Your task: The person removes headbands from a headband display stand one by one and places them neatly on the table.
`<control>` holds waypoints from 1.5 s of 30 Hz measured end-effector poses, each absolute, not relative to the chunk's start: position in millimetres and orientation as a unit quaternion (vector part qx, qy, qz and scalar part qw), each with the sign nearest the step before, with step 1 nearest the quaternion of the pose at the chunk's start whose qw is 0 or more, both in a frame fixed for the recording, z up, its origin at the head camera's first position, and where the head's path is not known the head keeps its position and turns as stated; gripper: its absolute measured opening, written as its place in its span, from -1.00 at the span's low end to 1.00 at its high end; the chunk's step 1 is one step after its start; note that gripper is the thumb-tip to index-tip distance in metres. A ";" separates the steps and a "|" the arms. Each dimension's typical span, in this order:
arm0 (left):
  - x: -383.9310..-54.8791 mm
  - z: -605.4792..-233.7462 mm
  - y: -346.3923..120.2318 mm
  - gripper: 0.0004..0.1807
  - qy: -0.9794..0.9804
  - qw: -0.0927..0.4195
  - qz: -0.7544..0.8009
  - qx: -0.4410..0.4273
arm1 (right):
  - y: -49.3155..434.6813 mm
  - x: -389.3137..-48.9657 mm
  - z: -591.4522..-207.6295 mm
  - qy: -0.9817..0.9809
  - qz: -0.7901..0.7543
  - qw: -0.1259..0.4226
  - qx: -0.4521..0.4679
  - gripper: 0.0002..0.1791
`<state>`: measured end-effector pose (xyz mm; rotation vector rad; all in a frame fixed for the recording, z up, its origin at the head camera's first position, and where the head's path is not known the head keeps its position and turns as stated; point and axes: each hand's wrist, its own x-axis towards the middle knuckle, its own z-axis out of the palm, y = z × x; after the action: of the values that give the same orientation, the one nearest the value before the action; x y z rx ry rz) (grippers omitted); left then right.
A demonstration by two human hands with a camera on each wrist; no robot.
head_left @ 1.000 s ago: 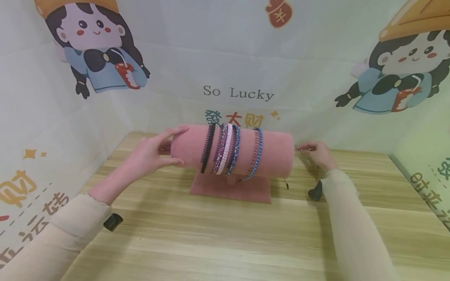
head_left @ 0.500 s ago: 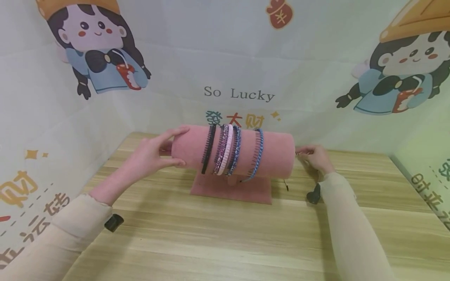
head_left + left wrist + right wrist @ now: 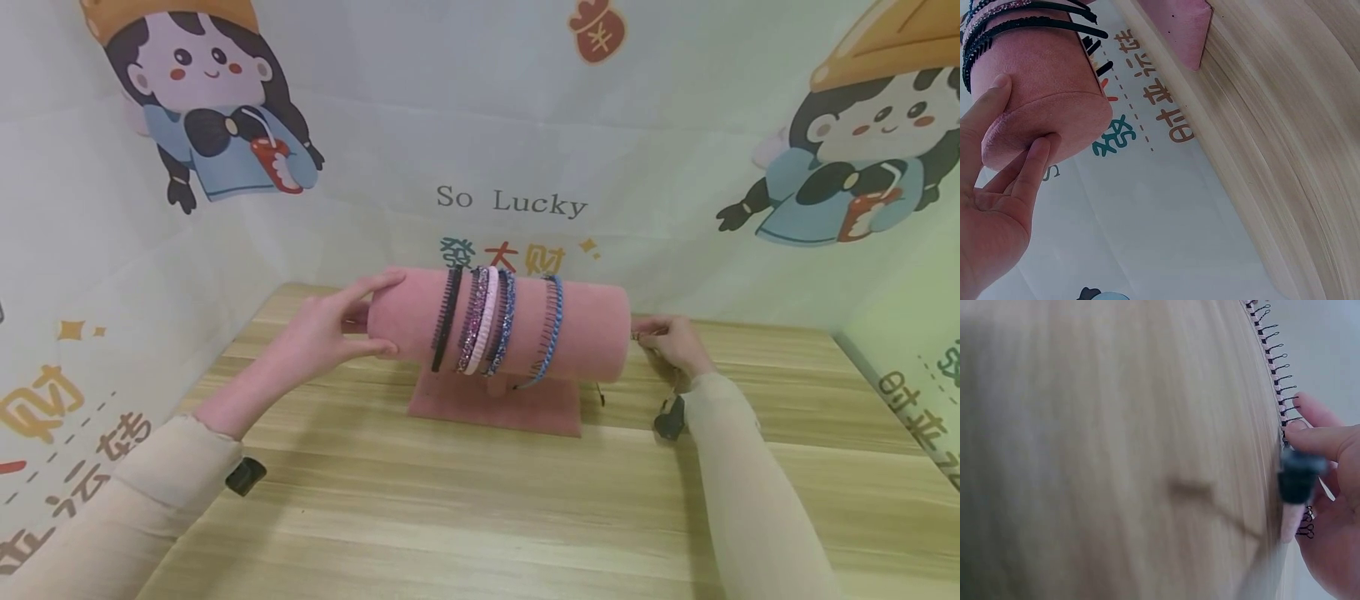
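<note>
Our left hand (image 3: pixel 311 329) gripped the left end of the pink cylinder (image 3: pixel 528 329), its thumb against the near side and a fingertip tucked into the end. Our right hand (image 3: pixel 678 346), thumb and finger closed together, pinched a toothed headband (image 3: pixel 1275 369) just beside the right end. Five headbands (image 3: pixel 485 325) already sat around the cylinder. We judged the step to be fitting another; the next move seemed to call for spreading that band over the rim while the left hand steadied the cylinder.
</note>
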<state>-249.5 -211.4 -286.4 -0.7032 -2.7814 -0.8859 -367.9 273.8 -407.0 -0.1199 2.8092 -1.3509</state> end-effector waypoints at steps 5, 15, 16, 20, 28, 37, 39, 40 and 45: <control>-248.5 -286.5 -211.4 -0.05 -0.924 0.069 -0.296 -0.232 | 276.0 -367.7 -406.8 0.901 -0.431 0.025 -0.046 -0.63; -248.2 -286.9 -210.8 -0.05 -0.926 0.070 -0.293 -0.229 | 283.6 -362.3 -399.1 0.866 -0.488 0.075 -0.078 -0.52; -248.6 -287.2 -211.0 -0.05 -0.926 0.070 -0.293 -0.228 | 284.8 -362.5 -398.3 0.866 -0.487 0.079 -0.084 -0.52; -249.2 -287.6 -210.6 -0.03 -0.926 0.068 -0.293 -0.229 | 291.4 -364.2 -396.0 0.896 -0.422 0.068 -0.121 -0.55; -248.8 -287.2 -211.1 -0.04 -0.926 0.069 -0.294 -0.229 | 298.3 -365.6 -391.9 0.925 -0.339 0.058 -0.164 -0.57; -248.8 -288.0 -210.4 -0.04 -0.923 0.066 -0.301 -0.230 | 307.1 -364.8 -395.3 0.920 -0.344 0.064 -0.176 -0.58; -249.2 -288.5 -210.3 -0.04 -0.922 0.066 -0.304 -0.231 | 310.1 -364.5 -396.1 0.919 -0.348 0.063 -0.175 -0.58; -249.4 -288.7 -210.3 -0.04 -0.921 0.066 -0.305 -0.232 | 311.3 -364.2 -396.3 0.918 -0.351 0.063 -0.175 -0.58; -250.1 -289.3 -211.2 -0.04 -0.920 0.067 -0.308 -0.233 | 314.5 -362.7 -396.0 0.912 -0.368 0.065 -0.169 -0.59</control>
<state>-250.1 -211.2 -289.3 -0.7013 -2.7724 -0.9283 -362.7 314.5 -396.0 -0.5103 2.7517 -1.1104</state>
